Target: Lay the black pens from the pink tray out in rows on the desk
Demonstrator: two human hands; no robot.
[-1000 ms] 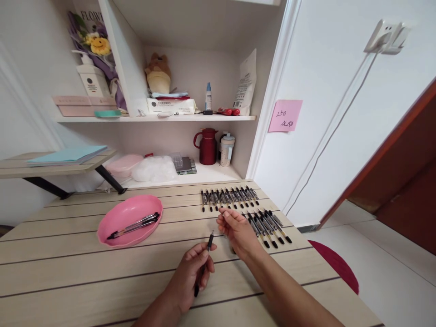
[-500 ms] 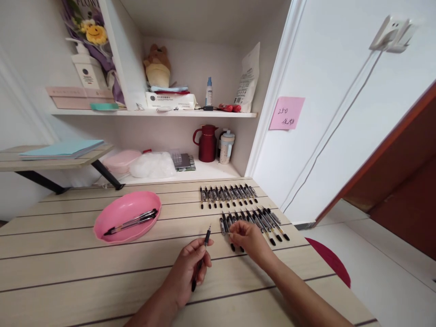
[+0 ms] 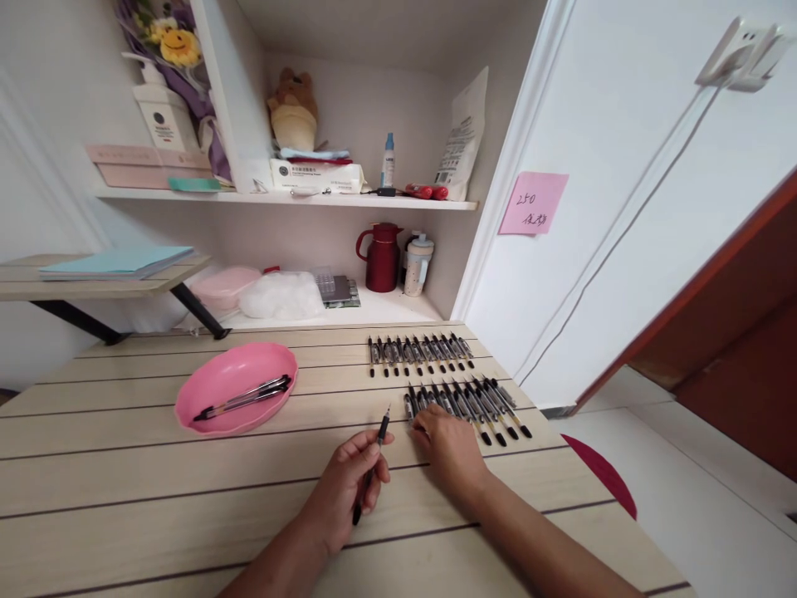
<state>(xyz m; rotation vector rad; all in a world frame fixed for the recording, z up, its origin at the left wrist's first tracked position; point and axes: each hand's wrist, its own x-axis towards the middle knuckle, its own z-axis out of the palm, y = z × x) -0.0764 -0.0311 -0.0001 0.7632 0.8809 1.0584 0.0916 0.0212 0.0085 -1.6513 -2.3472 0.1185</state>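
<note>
Left hand (image 3: 356,473): closed round a pen (image 3: 383,428), with tip pointing far.
Right hand (image 3: 452,448): lowered at the left end of the near pen row (image 3: 479,407) — cannot tell whether grasping anything.
Pen: held right of the pink bowl (image 3: 229,371), left of the near pen row.
Pen handling: probably light, stiff, slick-barrelled — best pinched at the dark section behind the tip.

From my camera feed I read "250" handwritten on a pink sticky note (image 3: 526,184), above more handwriting (image 3: 535,220) I cannot make out; print on the white pack (image 3: 317,177), pump bottle (image 3: 165,118) and bag (image 3: 462,137) is too small.
</note>
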